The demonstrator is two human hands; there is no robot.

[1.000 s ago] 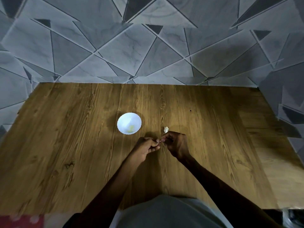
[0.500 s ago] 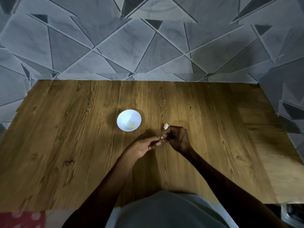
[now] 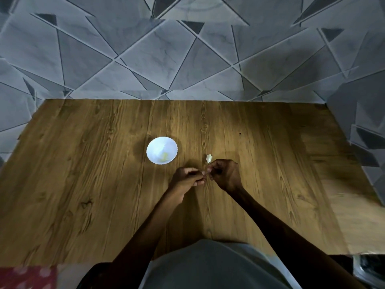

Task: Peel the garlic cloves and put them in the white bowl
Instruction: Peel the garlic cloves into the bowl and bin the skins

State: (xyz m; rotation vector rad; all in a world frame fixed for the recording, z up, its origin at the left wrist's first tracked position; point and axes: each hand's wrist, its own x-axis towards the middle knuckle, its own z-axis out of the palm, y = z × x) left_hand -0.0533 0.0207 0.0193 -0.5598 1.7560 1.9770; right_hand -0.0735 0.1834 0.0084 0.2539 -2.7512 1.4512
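Above the wooden table [image 3: 83, 184], the left hand [image 3: 186, 179] and right hand [image 3: 225, 174] are meeting fingertip to fingertip. Both are pinching a small garlic piece [image 3: 205, 173] that is mostly hidden; whether it is clove or skin cannot be told. Compared with half a second ago, the left fingers are curling in tighter rather than reaching out. Just beyond the right hand, a white garlic scrap [image 3: 209, 158] is lying where it was. Farther left, the white bowl [image 3: 155, 147] is sitting unmoved, holding a yellowish peeled clove [image 3: 164, 157].
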